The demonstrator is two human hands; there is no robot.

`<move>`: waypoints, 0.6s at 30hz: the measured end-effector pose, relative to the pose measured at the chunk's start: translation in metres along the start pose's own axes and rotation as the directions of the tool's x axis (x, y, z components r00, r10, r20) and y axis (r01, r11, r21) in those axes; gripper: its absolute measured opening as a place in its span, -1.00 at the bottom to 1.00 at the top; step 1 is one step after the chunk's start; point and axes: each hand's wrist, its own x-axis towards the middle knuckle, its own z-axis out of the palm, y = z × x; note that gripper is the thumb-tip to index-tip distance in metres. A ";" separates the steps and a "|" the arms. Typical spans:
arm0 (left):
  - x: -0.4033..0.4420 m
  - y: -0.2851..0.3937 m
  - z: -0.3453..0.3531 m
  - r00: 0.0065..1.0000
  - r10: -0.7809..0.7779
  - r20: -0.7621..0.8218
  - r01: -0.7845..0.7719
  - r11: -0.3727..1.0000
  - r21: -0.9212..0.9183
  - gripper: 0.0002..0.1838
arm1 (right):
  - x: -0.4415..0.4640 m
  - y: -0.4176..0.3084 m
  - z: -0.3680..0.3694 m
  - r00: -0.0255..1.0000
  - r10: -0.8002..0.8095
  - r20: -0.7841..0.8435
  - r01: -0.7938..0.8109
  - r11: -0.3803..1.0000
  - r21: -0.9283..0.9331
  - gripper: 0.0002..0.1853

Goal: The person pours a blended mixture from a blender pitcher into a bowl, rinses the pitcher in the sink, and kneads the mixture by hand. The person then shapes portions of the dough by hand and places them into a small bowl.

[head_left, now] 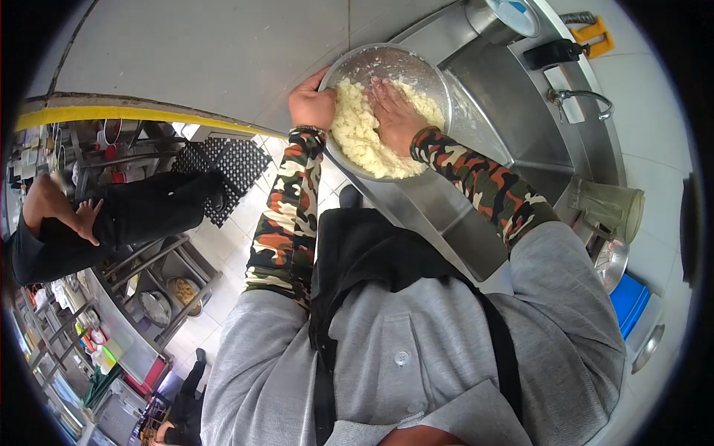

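A large round metal bowl [428,61] stands at the edge of the sink counter, with pale yellow, crumbly dough [363,141] in it. My left hand [312,104] grips the bowl's rim on its left side, fingers curled round it. Inside the bowl, my right hand [396,117] lies on the dough with its fingers spread, pressing against the surface. Bits of dough cling to the fingers and to the bowl's inner wall.
The steel sink [483,104] and a tap [584,95] are on the right, near a translucent pitcher [613,204]. On the left, a co-worker [134,212] stands by shelves. A grey wall panel [201,59] borders the bowl.
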 end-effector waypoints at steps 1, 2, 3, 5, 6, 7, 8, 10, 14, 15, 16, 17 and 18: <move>-0.001 0.003 0.000 1.000 0.003 -0.003 -0.003 1.000 0.012 -0.61 | 0.000 0.001 0.003 0.999 -0.005 -0.042 0.006 1.000 0.015 -0.22; -0.003 0.007 0.001 1.000 0.010 -0.006 -0.010 1.000 0.024 -0.61 | 0.000 0.002 0.003 0.996 -0.009 -0.088 0.012 1.000 0.029 -0.20; -0.001 0.005 0.000 1.000 0.020 0.000 -0.020 0.999 0.029 -0.61 | 0.000 0.002 0.003 0.995 -0.004 -0.099 0.007 0.999 0.031 -0.20; 0.001 -0.003 -0.001 0.999 0.014 0.045 -0.016 0.999 0.048 -0.61 | -0.003 -0.004 -0.008 0.997 0.000 -0.082 0.001 1.000 0.016 -0.23; -0.003 -0.003 -0.002 0.998 0.036 0.051 -0.039 0.998 0.045 -0.61 | -0.004 -0.007 -0.022 0.987 -0.006 0.160 0.047 0.966 -0.255 -0.29; -0.006 0.002 -0.002 0.997 0.028 0.066 -0.037 0.990 0.133 -0.61 | 0.003 -0.005 -0.028 0.991 0.001 0.137 0.036 0.963 -0.268 -0.29; -0.004 0.004 -0.004 0.997 0.017 0.074 -0.033 0.975 0.222 -0.61 | 0.015 0.000 -0.031 0.970 0.013 0.241 0.033 0.982 -0.185 -0.32; -0.004 -0.001 -0.003 0.996 0.037 0.078 -0.047 0.991 0.126 -0.61 | 0.019 0.011 -0.061 0.923 0.034 0.383 -0.079 0.992 0.101 -0.42; -0.007 -0.007 -0.003 0.997 -0.005 0.076 0.008 0.999 -0.044 -0.61 | -0.029 0.030 -0.087 0.975 0.223 0.000 -0.214 0.935 0.281 -0.59; -0.006 -0.007 -0.004 0.998 -0.025 0.057 0.031 0.994 -0.107 -0.61 | -0.046 0.026 -0.090 0.950 0.300 -0.082 -0.250 0.895 0.370 -0.59; -0.006 -0.008 -0.004 0.999 -0.021 0.050 0.027 0.992 -0.123 -0.61 | -0.057 0.031 -0.067 0.907 0.323 -0.269 -0.194 0.890 0.411 -0.54; -0.005 -0.012 -0.004 0.999 -0.047 0.022 0.049 0.992 -0.117 -0.60 | -0.067 0.029 -0.062 0.895 0.390 -0.217 -0.271 0.861 0.429 -0.50; -0.005 -0.015 -0.004 0.997 -0.073 -0.005 0.072 0.991 -0.109 -0.59 | -0.074 0.021 -0.053 0.871 0.440 -0.221 -0.298 0.828 0.474 -0.46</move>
